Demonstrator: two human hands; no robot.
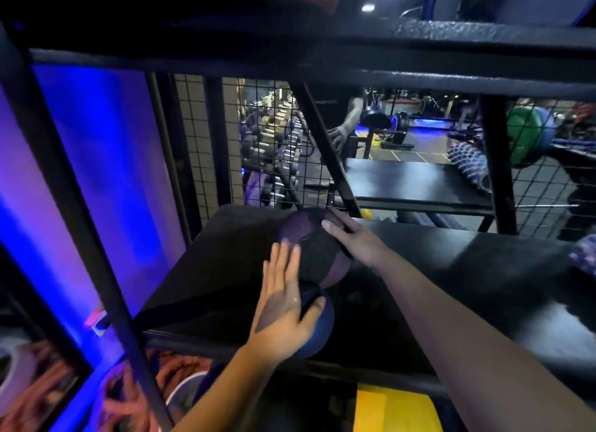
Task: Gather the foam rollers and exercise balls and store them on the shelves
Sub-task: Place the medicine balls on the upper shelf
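Note:
A dark purple-and-black exercise ball (311, 241) sits on the black shelf board (451, 270) of a metal rack. A blue ball (319, 328) lies just in front of it at the shelf's front edge. My left hand (283, 299) lies flat with straight fingers against the near left side of the two balls, its thumb on the blue one. My right hand (350, 234) rests on the top right of the purple ball, fingers extended over it. A knobbly foam roller (469, 162) stands on a farther shelf at the right.
Black rack posts (77, 205) and a diagonal brace (325, 147) frame the shelf. Wire mesh (267, 134) backs it, with dumbbell racks beyond. Another person's hand (338, 136) is behind the mesh. Ropes (129, 396) fill the lower left. Green and blue balls (529, 131) sit far right.

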